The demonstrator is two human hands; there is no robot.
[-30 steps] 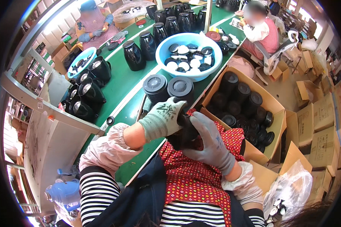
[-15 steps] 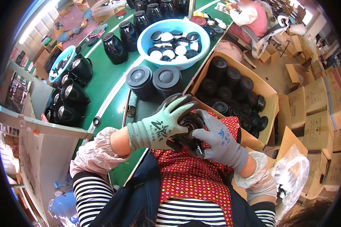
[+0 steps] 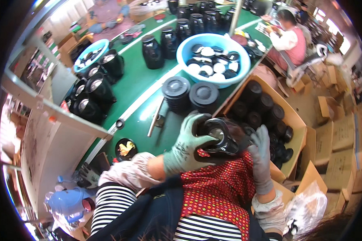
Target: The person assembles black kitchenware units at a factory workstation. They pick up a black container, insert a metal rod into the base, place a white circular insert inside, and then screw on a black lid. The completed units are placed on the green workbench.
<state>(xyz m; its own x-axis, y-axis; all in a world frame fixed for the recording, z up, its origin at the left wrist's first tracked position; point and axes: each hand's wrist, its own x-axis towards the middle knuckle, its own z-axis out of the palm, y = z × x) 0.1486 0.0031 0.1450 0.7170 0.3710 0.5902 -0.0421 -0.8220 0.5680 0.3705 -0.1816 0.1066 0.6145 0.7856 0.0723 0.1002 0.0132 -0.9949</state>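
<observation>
In front of my apron, my left hand [image 3: 189, 146], in a green glove with dark fingertips, is closed around a glossy black jug [image 3: 228, 146]. The jug lies tilted, its round mouth facing up and left with a shiny metallic inside. My right hand [image 3: 261, 154], in a grey glove, is at the jug's right side, beside the carton, with its fingers stretched upward. Slight blur hides whether its fingertips touch the jug. Just beyond the jug stand two stacks of round black lids, a left stack [image 3: 176, 87] and a right stack [image 3: 204, 95].
A blue basin [image 3: 181, 52] of black and white caps stands on the green table [image 3: 140, 86]. The carton [image 3: 297, 148] at right holds several black cylindrical parts. More black jugs [image 3: 153, 52] stand farther back and at left. Two people sit beyond the table.
My right hand has come off the front of the jug and moved right. The jug has turned, showing its mouth in my left hand. The view has shifted left.
</observation>
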